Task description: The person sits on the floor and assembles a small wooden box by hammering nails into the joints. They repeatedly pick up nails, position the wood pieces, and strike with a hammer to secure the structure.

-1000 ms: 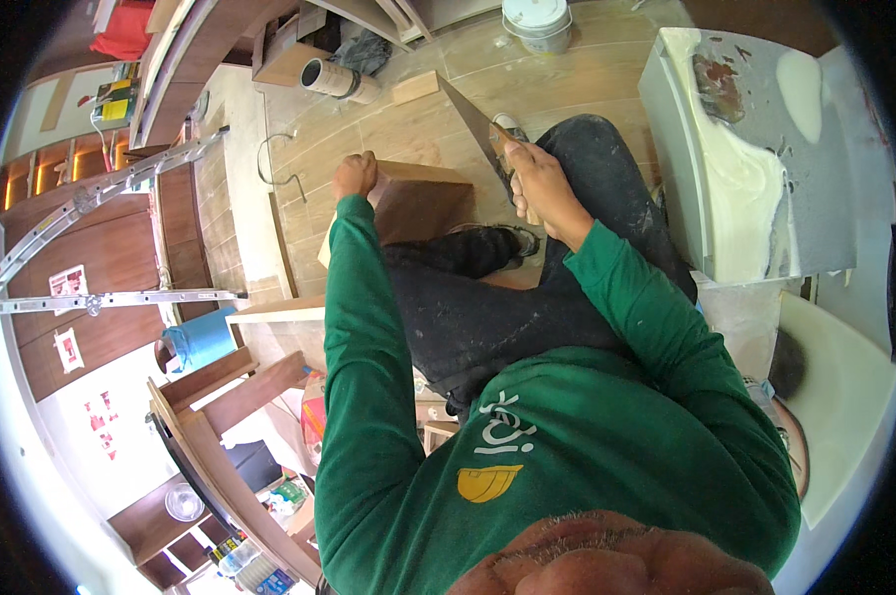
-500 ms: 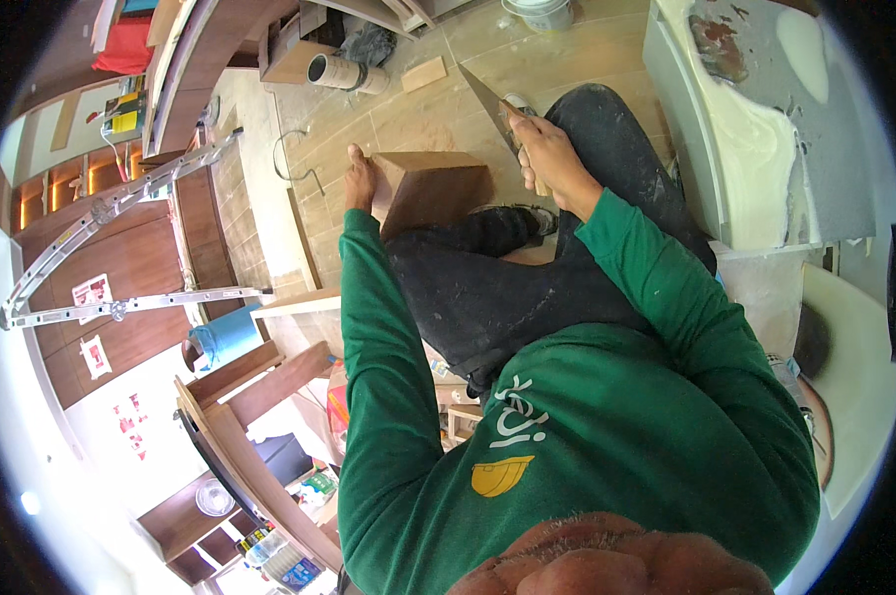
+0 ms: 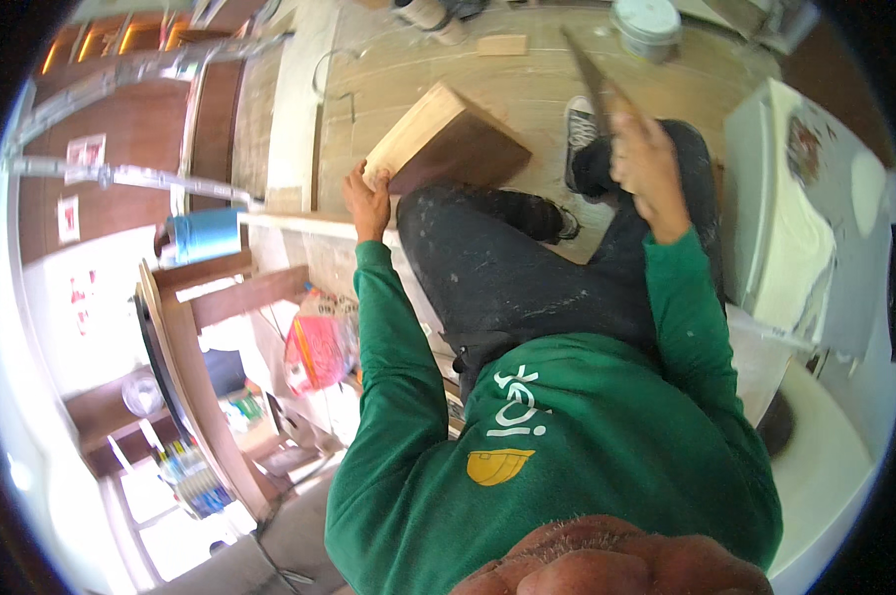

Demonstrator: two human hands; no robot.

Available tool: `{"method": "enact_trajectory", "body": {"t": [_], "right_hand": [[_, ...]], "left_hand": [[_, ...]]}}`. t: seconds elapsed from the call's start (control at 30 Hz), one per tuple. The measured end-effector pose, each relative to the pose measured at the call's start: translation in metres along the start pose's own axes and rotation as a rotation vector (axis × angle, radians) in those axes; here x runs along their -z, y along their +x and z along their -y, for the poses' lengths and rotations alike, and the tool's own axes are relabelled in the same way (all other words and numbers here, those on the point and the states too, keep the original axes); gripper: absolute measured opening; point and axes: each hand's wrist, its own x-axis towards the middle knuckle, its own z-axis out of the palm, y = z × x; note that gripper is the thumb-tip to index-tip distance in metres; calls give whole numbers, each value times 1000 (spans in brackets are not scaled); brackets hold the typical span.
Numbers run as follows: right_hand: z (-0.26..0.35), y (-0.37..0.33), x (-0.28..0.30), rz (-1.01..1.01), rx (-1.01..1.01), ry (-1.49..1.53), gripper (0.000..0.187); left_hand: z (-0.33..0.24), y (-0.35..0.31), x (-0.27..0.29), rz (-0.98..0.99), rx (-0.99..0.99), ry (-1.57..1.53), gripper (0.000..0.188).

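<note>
My left hand (image 3: 368,205) grips the near left corner of a wooden box (image 3: 477,149), its fingers bent at the edge. The box has a pale top face and a darker brown side, and it stands tilted against my left leg. Out to the right, my right hand (image 3: 650,171) is closed round the wooden handle of a trowel (image 3: 592,79). The long, thin metal blade points up and away, seen nearly edge-on, apart from the box. Motion blurs this hand a little.
To my right stands a grey panel (image 3: 849,268) smeared with cream paste. A white bucket (image 3: 646,28) and a small wood block (image 3: 502,45) are on the tiled floor ahead. At left are a metal ladder (image 3: 140,178), a blue container (image 3: 205,236) and a wooden frame (image 3: 195,367).
The wooden box has turned and tilted, showing more of its pale face, with my left hand lower on its corner. My right hand has moved right with the trowel. My view has shifted.
</note>
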Motion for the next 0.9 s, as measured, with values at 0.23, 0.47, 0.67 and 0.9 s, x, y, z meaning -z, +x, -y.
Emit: {"method": "enact_trajectory", "body": {"t": [0.23,0.47,0.67,0.9], "right_hand": [[53,-19,19,-70,83,-99,31],[39,17,2,228,-48,209,37],[62,40,-23,133,48,-59,38],[18,79,27,-28,298,-1141,47]], "left_hand": [[51,-136,55,-92,227,29,55],[60,-222,106,-242,373,-76,51],[90,-257,111,-329,622,-481,46],[67,-21,51,-326,529,-1263,70]]}}
